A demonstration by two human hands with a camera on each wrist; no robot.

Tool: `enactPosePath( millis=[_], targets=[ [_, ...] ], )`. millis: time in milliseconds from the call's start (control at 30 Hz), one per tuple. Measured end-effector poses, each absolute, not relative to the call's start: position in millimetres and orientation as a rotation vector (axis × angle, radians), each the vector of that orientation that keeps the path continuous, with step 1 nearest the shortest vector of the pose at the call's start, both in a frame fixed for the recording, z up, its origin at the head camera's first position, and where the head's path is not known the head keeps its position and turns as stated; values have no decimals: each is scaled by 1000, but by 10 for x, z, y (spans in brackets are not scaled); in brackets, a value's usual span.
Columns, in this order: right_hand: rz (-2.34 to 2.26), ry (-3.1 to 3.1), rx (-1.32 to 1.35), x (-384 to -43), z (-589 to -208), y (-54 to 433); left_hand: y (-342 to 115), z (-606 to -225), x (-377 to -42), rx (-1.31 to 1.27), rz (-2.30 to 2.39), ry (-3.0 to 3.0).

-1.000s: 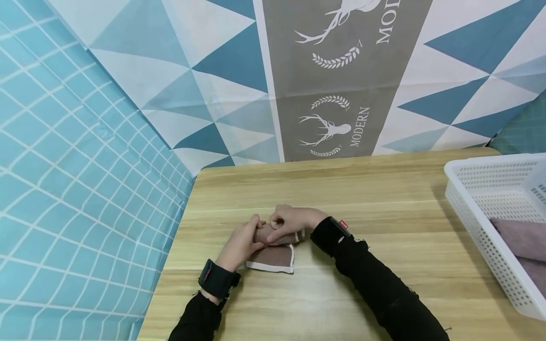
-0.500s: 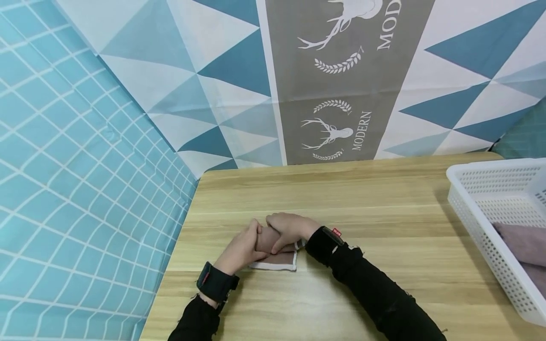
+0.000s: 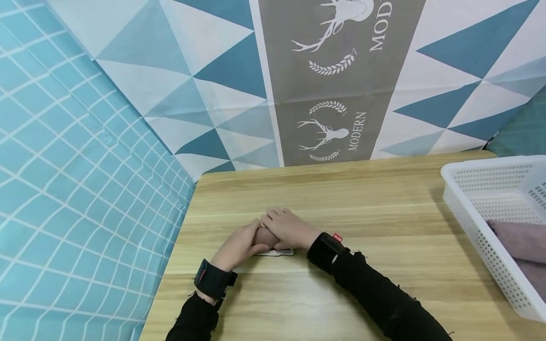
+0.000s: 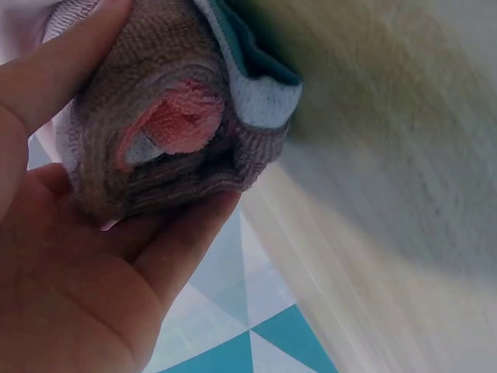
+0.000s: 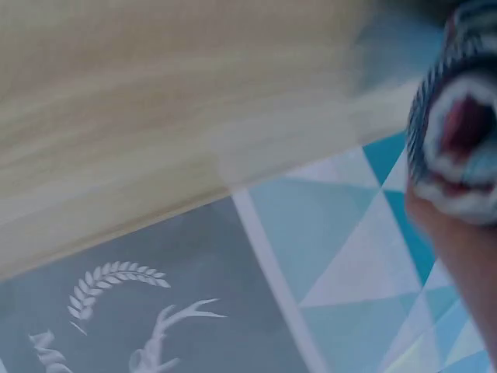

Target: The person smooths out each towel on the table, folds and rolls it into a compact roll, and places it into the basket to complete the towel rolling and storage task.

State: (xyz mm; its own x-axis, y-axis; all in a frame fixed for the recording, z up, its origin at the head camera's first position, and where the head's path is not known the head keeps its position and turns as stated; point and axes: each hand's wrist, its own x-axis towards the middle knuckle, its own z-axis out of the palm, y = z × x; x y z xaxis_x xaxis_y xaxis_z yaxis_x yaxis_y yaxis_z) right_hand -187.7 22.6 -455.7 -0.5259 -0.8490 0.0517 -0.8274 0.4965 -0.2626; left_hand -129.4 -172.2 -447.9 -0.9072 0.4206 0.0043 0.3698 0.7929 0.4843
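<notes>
A brownish-mauve towel [image 3: 265, 237] lies rolled up on the wooden table, a strip of its white edge showing on the near side. My left hand [image 3: 236, 246] grips the left end of the roll, thumb on the near side. Over the right part of the roll lies my right hand [image 3: 292, 228], its fingers beyond the far side and its thumb in front. In the left wrist view, fingers and thumb hold the rolled towel [image 4: 175, 58], whose end shows a pinkish core. The right wrist view catches the other spiral end of the towel [image 5: 435, 190] beside a finger [image 5: 466, 264].
A white perforated plastic basket [image 3: 473, 227] stands at the table's right side, with mauve towels [image 3: 520, 239] inside. Wooden tabletop [image 3: 362, 199] surrounds the hands. A blue grid-patterned curtain [image 3: 85, 189] hangs along the left, and a patterned cloth [image 3: 230, 94] covers the back.
The flat flap in front of the roll has shrunk to a thin white strip as the towel was rolled nearer. My right hand has gone from bunched fingers to lying over the roll.
</notes>
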Motion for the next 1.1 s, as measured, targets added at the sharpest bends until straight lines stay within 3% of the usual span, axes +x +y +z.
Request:
enactPosePath(
  millis=[300, 767, 1100],
  targets=[
    [-770, 2295, -1022, -1792, -4488, 354, -1620, -4611, -1221, 790, 735, 2940],
    [-375, 2653, -1064, -1589, -4454, 179, -1555, -4617, -1198, 647, 680, 2929],
    [-403, 2573, -1027, -1753, -4400, 407, -1357, -4519, -1300, 688, 473, 2953]
  ],
)
